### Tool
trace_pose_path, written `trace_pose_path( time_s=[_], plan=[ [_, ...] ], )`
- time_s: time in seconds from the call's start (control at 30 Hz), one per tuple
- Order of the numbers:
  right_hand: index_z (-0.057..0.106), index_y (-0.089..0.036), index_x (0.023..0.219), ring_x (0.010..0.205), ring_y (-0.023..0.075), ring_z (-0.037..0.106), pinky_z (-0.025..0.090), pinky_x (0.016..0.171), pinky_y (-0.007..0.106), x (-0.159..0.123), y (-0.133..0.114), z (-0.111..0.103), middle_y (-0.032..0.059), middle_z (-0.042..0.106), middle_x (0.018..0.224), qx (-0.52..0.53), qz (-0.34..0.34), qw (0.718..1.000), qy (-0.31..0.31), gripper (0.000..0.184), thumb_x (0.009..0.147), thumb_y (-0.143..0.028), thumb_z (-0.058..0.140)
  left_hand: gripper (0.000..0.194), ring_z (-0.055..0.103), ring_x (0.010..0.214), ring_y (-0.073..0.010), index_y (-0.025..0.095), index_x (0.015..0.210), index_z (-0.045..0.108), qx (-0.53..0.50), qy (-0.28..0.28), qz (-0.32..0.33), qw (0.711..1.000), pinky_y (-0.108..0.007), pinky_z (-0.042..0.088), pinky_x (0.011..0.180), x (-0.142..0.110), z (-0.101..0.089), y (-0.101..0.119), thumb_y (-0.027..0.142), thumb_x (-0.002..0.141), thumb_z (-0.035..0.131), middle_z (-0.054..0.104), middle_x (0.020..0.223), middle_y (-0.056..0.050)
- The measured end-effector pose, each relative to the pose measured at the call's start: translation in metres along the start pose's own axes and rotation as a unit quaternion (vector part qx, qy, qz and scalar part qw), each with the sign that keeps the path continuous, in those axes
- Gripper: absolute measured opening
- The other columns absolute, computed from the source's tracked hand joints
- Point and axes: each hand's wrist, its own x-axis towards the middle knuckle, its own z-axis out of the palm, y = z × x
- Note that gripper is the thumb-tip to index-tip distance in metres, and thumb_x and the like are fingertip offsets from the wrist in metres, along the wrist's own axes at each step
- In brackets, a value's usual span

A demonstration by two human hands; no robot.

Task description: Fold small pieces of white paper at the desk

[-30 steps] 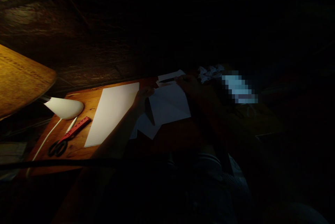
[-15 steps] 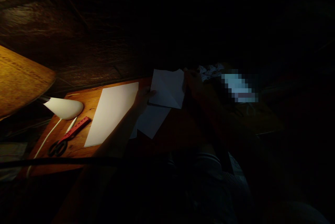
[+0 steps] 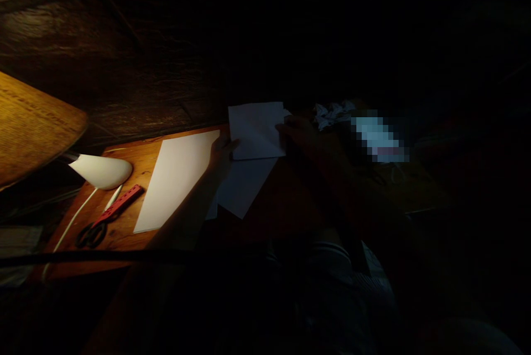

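Between my two hands a white sheet of paper [image 3: 257, 129] is held up above the table. My left hand [image 3: 223, 149] grips its left edge, thumb on the near face. At the right edge my right hand [image 3: 293, 129] pinches it, the thumb lying over the front. A small flap of paper sticks out behind its upper right corner. Under the held sheet lies another white paper [image 3: 245, 186], with one corner pointing toward me. The fingers behind the sheet are hidden, and the right side is very dark.
A stack of white paper [image 3: 176, 175] lies on the wooden table [image 3: 136, 241], left of my hands. Farther left are a white lamp base [image 3: 102, 171], red-and-black scissors [image 3: 118, 205] and a cord. Crumpled-looking folded pieces [image 3: 332, 114] and a blurred-out bright object [image 3: 379, 136] lie right.
The held paper has moved slightly left and up and turned, so its diagonal crease facing me is replaced by a plainer face. My right thumb now lies over its front.
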Motion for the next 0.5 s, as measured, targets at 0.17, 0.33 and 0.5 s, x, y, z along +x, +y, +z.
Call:
trace_pose_path(
  time_s=[0.17,0.33,0.5],
  plan=[
    [0.060,-0.019,0.067,0.069,0.0128,0.050,0.038,0.065,0.027,0.0000,0.0000,-0.0008,-0.0034,0.054,0.069,-0.032,0.000,0.999,-0.011,0.027,0.077,-0.033,0.081,0.042,0.067,0.072,-0.0157,0.019,0.093,0.067,0.044,0.041,0.025,0.998,-0.025,0.051,0.065,-0.0028,0.0026,0.0008,0.044,0.069,0.091,0.072,0.083,-0.002],
    [0.069,-0.020,0.069,0.078,0.0168,0.061,0.047,0.072,0.028,0.0004,-0.0058,0.0009,0.0006,0.066,0.075,-0.051,-0.048,0.998,0.006,0.014,0.077,-0.026,0.079,0.029,0.065,0.071,-0.0137,0.019,0.085,0.067,0.069,0.103,0.059,0.991,-0.023,0.049,0.063,-0.0018,0.0055,0.0011,0.030,0.067,0.086,0.069,0.078,0.000],
    [0.080,-0.020,0.076,0.073,0.0173,0.063,0.050,0.069,0.028,-0.0023,-0.0055,-0.0039,0.0030,0.072,0.074,-0.099,-0.068,0.993,0.006,0.018,0.078,-0.016,0.062,0.019,0.064,0.062,-0.0161,0.020,0.091,0.070,0.034,0.101,0.012,0.994,-0.024,0.049,0.052,0.0009,0.0033,0.0029,0.034,0.078,0.072,0.066,0.073,0.000]
  ],
)
